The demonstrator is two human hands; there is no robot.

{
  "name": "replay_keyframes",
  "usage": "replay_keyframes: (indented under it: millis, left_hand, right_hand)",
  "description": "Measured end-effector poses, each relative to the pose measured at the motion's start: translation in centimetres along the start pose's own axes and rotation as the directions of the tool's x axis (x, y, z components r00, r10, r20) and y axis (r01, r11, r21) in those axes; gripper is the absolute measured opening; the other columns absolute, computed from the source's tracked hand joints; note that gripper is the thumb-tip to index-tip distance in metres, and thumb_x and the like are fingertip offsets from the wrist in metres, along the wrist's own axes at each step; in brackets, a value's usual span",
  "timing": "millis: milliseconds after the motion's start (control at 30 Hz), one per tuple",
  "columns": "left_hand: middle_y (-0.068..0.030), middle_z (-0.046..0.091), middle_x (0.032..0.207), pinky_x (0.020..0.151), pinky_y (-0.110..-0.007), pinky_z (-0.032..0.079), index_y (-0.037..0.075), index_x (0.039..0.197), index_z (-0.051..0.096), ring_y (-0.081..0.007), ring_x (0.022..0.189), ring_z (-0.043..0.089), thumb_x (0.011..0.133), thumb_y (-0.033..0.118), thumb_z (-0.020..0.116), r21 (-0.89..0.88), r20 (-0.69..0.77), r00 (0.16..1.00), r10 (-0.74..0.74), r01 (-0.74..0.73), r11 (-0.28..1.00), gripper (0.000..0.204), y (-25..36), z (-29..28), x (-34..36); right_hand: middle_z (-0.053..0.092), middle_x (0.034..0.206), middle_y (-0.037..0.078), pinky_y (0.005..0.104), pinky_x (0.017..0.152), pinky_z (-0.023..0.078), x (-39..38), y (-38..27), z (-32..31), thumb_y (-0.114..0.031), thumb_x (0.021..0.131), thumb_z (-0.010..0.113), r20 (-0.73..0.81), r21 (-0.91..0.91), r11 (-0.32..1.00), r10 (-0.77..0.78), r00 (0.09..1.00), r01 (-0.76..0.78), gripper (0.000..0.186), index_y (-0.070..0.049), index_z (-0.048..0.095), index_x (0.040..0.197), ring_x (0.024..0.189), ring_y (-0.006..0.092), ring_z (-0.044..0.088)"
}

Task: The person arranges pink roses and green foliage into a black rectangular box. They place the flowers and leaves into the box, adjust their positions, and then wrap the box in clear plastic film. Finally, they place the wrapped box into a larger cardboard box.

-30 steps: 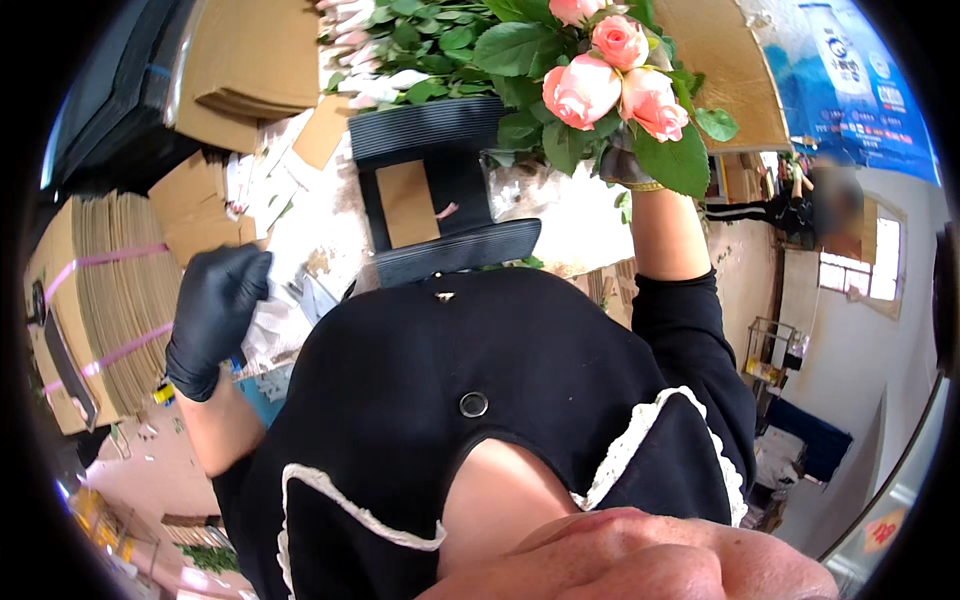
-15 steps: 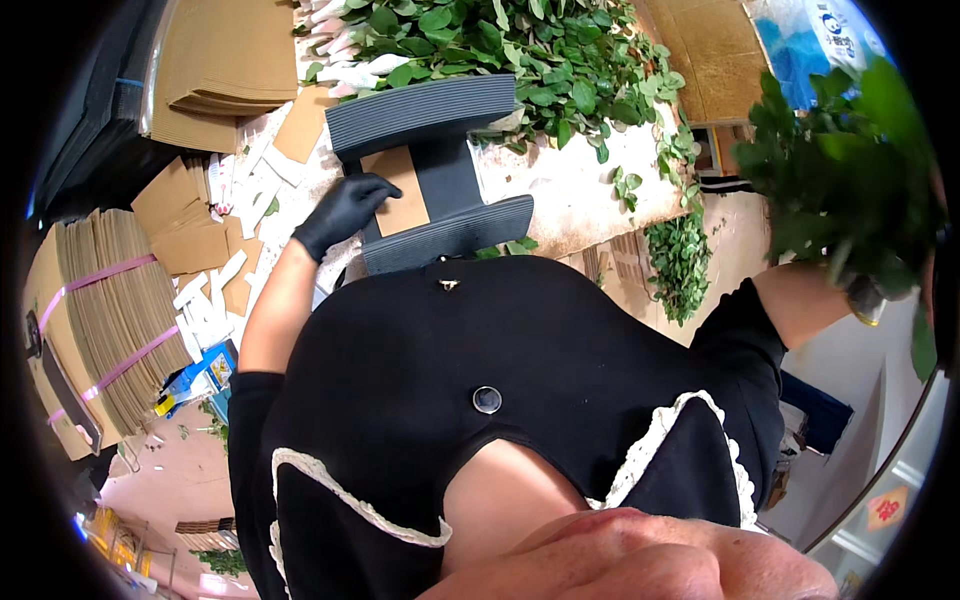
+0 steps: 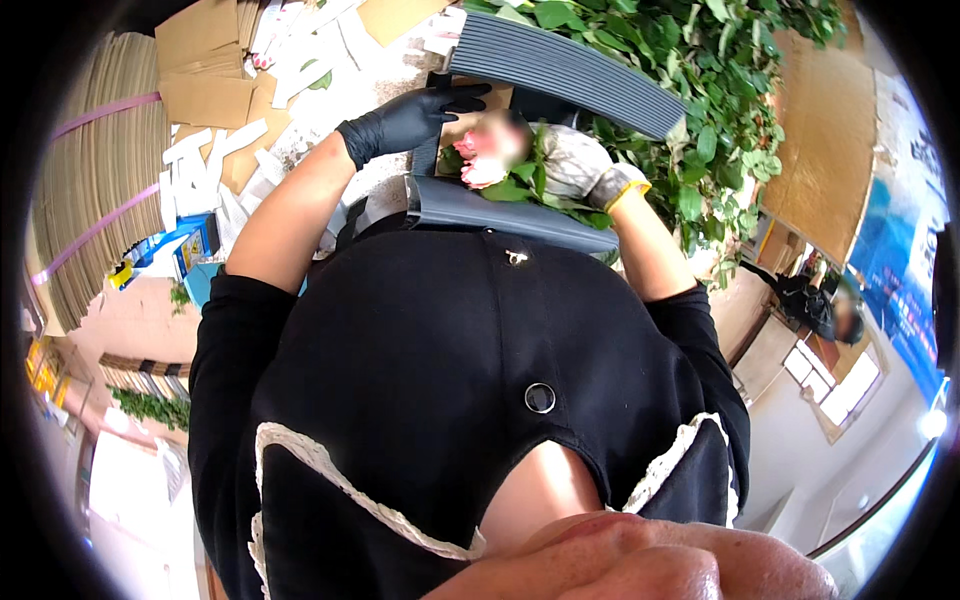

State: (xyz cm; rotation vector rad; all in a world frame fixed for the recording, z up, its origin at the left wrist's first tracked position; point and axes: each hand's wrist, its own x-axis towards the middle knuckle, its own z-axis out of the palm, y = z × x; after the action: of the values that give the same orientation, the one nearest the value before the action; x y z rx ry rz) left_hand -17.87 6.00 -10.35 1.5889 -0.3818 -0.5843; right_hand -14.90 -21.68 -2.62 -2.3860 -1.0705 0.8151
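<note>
Between the ridged back wall (image 3: 565, 65) and the dark front wall (image 3: 510, 215) of a holder lies a bunch of pink roses (image 3: 482, 170) with green leaves, partly blurred. My right hand (image 3: 575, 165), in a whitish, stained glove with a yellow cuff, is closed around the bunch at its leafy side. My left hand (image 3: 415, 125), gloved in black, has its fingers stretched out over a brown card (image 3: 490, 100) at the holder's left, beside the flowers, holding nothing that I can see.
A strapped cardboard stack (image 3: 100, 200), cardboard pieces (image 3: 200, 100) and white scraps (image 3: 185, 170) lie to the left. Dense foliage (image 3: 700, 140) lies beyond the holder, beside a cardboard panel (image 3: 805, 150). A person (image 3: 810, 305) in dark clothing is at the far right.
The roses, earlier held up high and then off to the right, now lie inside the holder with my right hand. My left hand has moved rightward onto the card. The view has shifted.
</note>
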Motion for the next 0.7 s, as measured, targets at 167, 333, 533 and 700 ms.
replay_keyframes:
  millis: [167, 333, 533, 700]
  left_hand:
    - [-0.0136, 0.068, 0.118, 0.088, -0.035, 0.052, 0.012, 0.129, 0.062, -0.0247, 0.104, 0.067, 0.086, 0.001, 0.056, 0.024, 0.171, 0.973, -0.156, 0.155, 0.988, 0.044, 2.7, -0.3, -0.5]
    - [-0.0198, 0.068, 0.107, 0.084, -0.035, 0.052, 0.009, 0.132, 0.058, -0.0244, 0.096, 0.067, 0.087, 0.004, 0.056, 0.126, -0.145, 0.985, -0.098, 0.117, 0.985, 0.045, 2.5, 0.3, -2.8]
    - [-0.016, 0.065, 0.114, 0.088, -0.028, 0.049, -0.001, 0.134, 0.052, -0.0162, 0.096, 0.061, 0.089, 0.01, 0.053, -0.391, 0.216, 0.936, -0.278, 0.344, 0.854, 0.046, 4.3, 1.3, -1.7]
    - [-0.009, 0.062, 0.099, 0.085, -0.031, 0.046, -0.002, 0.116, 0.057, -0.014, 0.09, 0.055, 0.089, 0.015, 0.058, -0.435, 0.461, 0.886, 0.043, 0.183, 0.881, 0.032, -2.6, 6.3, 2.3]
  right_hand:
    - [0.066, 0.091, 0.019, 0.0423, 0.07, 0.052, 0.8, -2.4, -0.2, -0.022, 0.08, 0.06, 0.237, -0.014, 0.997, 0.072, 0.969, -0.071, 0.044, -0.002, 0.056, 0.119, 0.081, 0.035, 0.065]
    - [0.068, 0.093, 0.015, 0.0415, 0.065, 0.053, 0.2, -1.3, 0.6, -0.018, 0.076, 0.062, 0.057, -0.038, 0.999, 0.005, 0.998, -0.002, 0.043, -0.006, 0.059, 0.118, 0.075, 0.0339, 0.067]
    - [0.07, 0.099, 0.011, 0.0379, 0.085, 0.05, -3.0, 2.8, -1.1, -0.042, 0.078, 0.064, -0.058, -0.177, 0.984, -0.02, 0.998, 0.01, 0.063, -0.008, 0.056, 0.13, 0.089, 0.0255, 0.067]
    - [0.069, 0.096, 0.01, 0.0368, 0.079, 0.053, -2.6, 1.3, -2.8, -0.045, 0.079, 0.065, -0.022, -0.184, 0.975, 0.122, 0.992, -0.124, 0.062, -0.009, 0.057, 0.129, 0.087, 0.0258, 0.067]
